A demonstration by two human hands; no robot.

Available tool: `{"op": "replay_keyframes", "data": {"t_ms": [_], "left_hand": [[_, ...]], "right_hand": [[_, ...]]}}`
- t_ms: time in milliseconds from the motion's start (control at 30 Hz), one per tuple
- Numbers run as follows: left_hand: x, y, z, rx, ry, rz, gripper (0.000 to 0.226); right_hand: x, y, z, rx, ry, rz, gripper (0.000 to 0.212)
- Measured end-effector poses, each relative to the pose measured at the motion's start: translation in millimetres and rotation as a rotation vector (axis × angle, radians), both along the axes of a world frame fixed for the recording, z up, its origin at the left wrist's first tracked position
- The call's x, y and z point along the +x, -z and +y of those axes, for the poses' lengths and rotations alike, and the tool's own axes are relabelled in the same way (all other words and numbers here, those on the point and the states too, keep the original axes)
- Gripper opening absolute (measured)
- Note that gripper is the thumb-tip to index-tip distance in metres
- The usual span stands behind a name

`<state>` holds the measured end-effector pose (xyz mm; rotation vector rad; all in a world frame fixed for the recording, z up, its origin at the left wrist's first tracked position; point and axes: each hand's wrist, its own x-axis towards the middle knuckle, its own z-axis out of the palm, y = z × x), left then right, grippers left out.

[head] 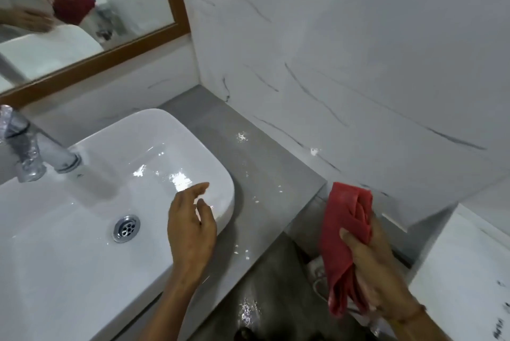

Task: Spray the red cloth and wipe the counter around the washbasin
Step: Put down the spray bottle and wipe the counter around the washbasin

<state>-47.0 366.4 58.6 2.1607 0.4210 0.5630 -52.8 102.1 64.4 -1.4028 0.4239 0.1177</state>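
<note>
My right hand (378, 271) grips a bunched red cloth (345, 233) in the air, past the right end of the grey counter (265, 175). My left hand (191, 227) hovers with fingers apart over the right rim of the white washbasin (82, 230), holding nothing. The grey counter strip right of the basin carries small white specks and droplets. No spray bottle is in view.
A chrome tap (30, 147) reaches over the basin at the left. A wood-framed mirror (91, 23) hangs above. White marbled wall tiles (358, 64) close in the counter at the back and right. A wet grey floor (262, 299) lies below.
</note>
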Motion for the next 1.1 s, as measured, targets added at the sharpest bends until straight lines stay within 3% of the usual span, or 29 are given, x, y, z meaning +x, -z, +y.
{"op": "replay_keyframes", "data": {"t_ms": [167, 267, 367, 500, 800, 1100], "left_hand": [[33, 21, 5, 0.04, -0.053, 0.202, 0.041], [37, 22, -6, 0.091, -0.022, 0.296, 0.049], [31, 17, -14, 0.109, -0.008, 0.298, 0.056], [37, 21, -9, 0.029, -0.095, 0.336, 0.061], [45, 15, -16, 0.22, -0.057, 0.537, 0.068], [93, 23, -4, 0.217, 0.072, 0.568, 0.076]], "right_hand": [[73, -6, 49, -0.593, -0.367, -0.261, 0.076], [111, 23, 99, -0.733, -0.586, -0.236, 0.074], [123, 67, 124, -1.191, -0.933, -0.006, 0.077], [122, 119, 124, -1.49, -1.026, -0.234, 0.077], [185, 144, 160, -1.484, -1.012, -0.41, 0.069], [193, 144, 164, -1.503, -1.041, -0.392, 0.07]]}}
